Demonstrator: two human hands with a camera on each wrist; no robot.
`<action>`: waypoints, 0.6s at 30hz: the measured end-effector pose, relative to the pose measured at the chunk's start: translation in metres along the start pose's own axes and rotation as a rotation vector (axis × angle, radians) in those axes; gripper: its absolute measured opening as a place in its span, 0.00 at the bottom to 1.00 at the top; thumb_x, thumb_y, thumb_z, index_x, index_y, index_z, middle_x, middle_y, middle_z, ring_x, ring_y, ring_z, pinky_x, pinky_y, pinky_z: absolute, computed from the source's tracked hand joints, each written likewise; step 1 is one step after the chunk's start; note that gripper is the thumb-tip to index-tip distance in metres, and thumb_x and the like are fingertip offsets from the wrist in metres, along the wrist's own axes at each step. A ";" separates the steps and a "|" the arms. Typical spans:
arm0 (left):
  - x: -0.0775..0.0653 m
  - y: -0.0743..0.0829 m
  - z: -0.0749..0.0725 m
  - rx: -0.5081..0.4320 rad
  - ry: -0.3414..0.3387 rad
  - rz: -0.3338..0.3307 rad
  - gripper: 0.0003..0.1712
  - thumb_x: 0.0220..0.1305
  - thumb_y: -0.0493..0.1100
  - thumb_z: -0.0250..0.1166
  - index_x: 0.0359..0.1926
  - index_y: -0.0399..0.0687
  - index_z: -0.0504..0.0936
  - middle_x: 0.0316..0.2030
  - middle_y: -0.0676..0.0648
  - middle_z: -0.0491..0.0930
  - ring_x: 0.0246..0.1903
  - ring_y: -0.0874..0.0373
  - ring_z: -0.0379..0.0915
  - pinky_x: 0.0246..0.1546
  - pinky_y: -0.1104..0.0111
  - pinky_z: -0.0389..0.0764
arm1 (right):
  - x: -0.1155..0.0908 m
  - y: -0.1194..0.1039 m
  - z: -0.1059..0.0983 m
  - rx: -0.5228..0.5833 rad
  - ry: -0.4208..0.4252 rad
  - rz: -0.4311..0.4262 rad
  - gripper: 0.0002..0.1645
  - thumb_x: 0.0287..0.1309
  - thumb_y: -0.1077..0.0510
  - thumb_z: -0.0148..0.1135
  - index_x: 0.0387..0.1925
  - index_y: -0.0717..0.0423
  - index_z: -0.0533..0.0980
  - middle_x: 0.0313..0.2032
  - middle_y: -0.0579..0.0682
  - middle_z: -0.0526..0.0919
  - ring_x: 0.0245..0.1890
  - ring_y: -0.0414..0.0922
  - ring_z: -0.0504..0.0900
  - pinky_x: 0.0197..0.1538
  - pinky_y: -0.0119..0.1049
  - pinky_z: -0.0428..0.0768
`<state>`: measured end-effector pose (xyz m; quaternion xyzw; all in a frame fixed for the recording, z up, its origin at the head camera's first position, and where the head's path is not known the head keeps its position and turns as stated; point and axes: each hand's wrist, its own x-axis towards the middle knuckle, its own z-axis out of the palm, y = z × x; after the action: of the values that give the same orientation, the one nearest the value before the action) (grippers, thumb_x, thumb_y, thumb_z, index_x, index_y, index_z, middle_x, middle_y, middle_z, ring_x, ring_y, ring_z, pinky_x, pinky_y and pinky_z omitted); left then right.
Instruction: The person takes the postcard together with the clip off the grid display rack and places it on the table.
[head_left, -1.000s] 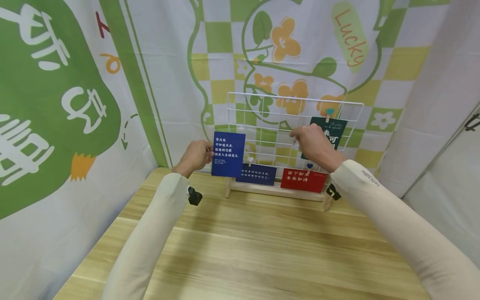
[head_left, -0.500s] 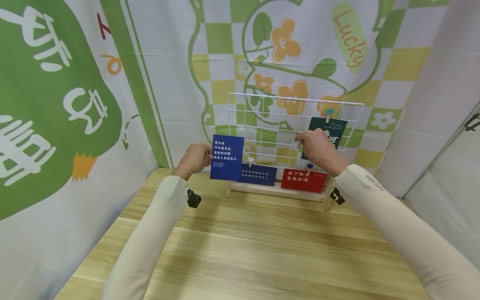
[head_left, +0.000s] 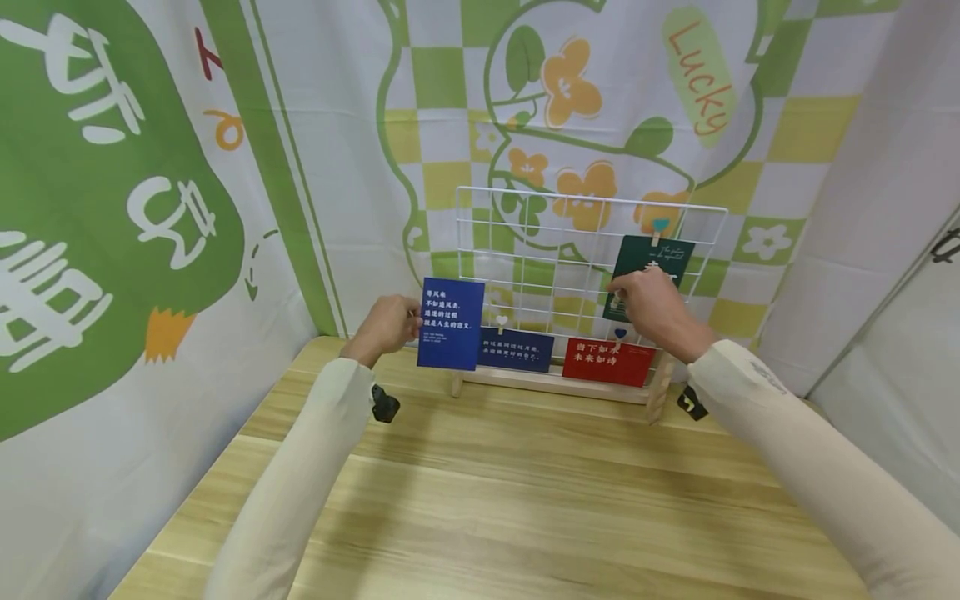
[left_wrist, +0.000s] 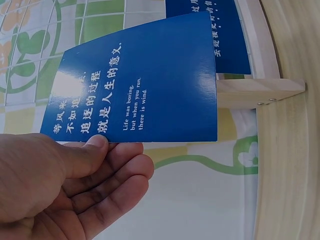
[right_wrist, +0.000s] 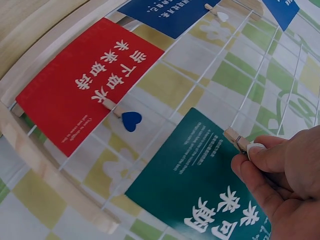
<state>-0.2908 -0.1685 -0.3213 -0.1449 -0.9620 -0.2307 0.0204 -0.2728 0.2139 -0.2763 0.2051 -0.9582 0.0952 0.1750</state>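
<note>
My left hand [head_left: 386,325] pinches a blue postcard [head_left: 450,325] by its left edge, thumb in front and fingers behind in the left wrist view. The card is held upright before the lower left corner of a white wire grid [head_left: 525,221]. With thumb and fingertips my right hand [head_left: 660,308] pinches a small wooden clothespin [right_wrist: 236,140] with a white decoration partly under the thumb. The clothespin's tip overlaps the edge of a green postcard [right_wrist: 195,165] in the right wrist view. That card hangs from the grid by a clothespin with a teal heart [head_left: 660,226].
Low on the grid, a dark blue card [head_left: 517,350] hangs under a white-heart clothespin [head_left: 501,322]. Beside it hangs a red card [head_left: 607,362] with a blue-heart clothespin [right_wrist: 127,119]. The wooden stand [head_left: 555,387] rests on the table [head_left: 525,500], before a patterned curtain [head_left: 435,75].
My right hand has moved right and down with the clothespin, from the grid's middle to the green postcard. My left hand has lowered the blue postcard slightly and shifted it left.
</note>
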 end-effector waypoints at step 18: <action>-0.006 -0.013 0.006 0.038 -0.004 0.007 0.10 0.65 0.35 0.53 0.29 0.38 0.80 0.25 0.44 0.81 0.27 0.55 0.75 0.26 0.70 0.74 | -0.012 0.011 0.005 0.030 -0.012 0.036 0.15 0.59 0.70 0.49 0.43 0.63 0.80 0.38 0.61 0.84 0.32 0.53 0.84 0.30 0.39 0.81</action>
<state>-0.2889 -0.1784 -0.3325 -0.1482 -0.9657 -0.2119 0.0219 -0.2686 0.2271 -0.2870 0.1912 -0.9612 0.1115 0.1645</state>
